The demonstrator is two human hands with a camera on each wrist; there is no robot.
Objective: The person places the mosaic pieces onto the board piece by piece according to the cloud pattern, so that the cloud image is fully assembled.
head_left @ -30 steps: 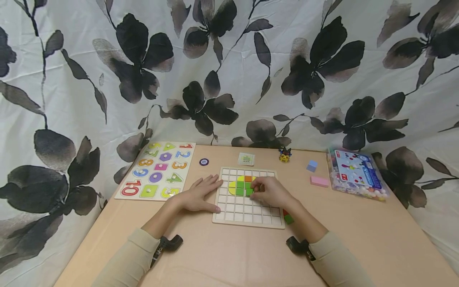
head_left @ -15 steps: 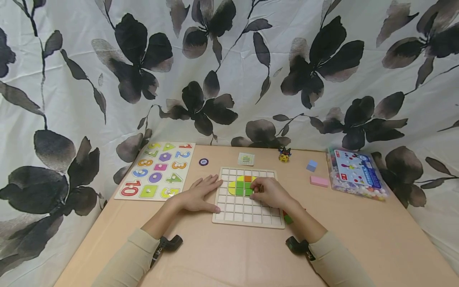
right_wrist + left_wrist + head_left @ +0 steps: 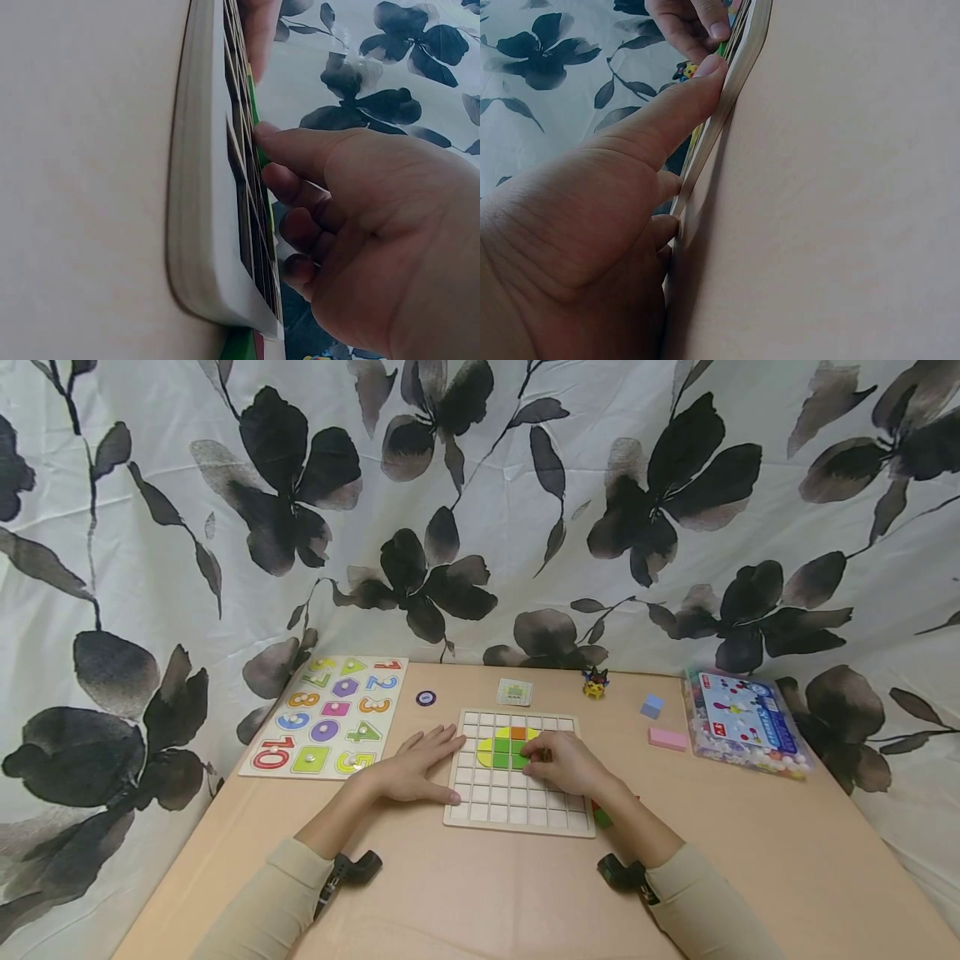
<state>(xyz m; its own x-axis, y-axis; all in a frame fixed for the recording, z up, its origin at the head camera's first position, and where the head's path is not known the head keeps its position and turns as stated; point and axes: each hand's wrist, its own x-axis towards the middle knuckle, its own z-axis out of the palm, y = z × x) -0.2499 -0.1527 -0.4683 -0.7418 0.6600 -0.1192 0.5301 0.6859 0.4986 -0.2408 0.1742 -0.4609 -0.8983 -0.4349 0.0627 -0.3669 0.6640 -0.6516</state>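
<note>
Head view: white grid board sits mid-table, w/ a cluster of coloured tiles in its upper cells: yellow, green, 1 orange. Left hand lies flat, fingers straight, on the board's left edge and the table. Right hand rests on the board just right of the tiles, fingertips curled at a green tile; can't tell from here if it's pinched. Also on the table: 1 number puzzle board, 1 round token, 1 small card, 1 toy figure, 1 blue cube, 1 pink block, 1 bag of pieces.

Left wrist view: shows what the head view can't, thumb pressed along the board's side rim; grip spread, not clasping.

Right wrist view: board edge-on; right-hand fingertip touches a green tile in the grid, other fingers curled below. A green and a red piece peek from under the board's corner
</note>
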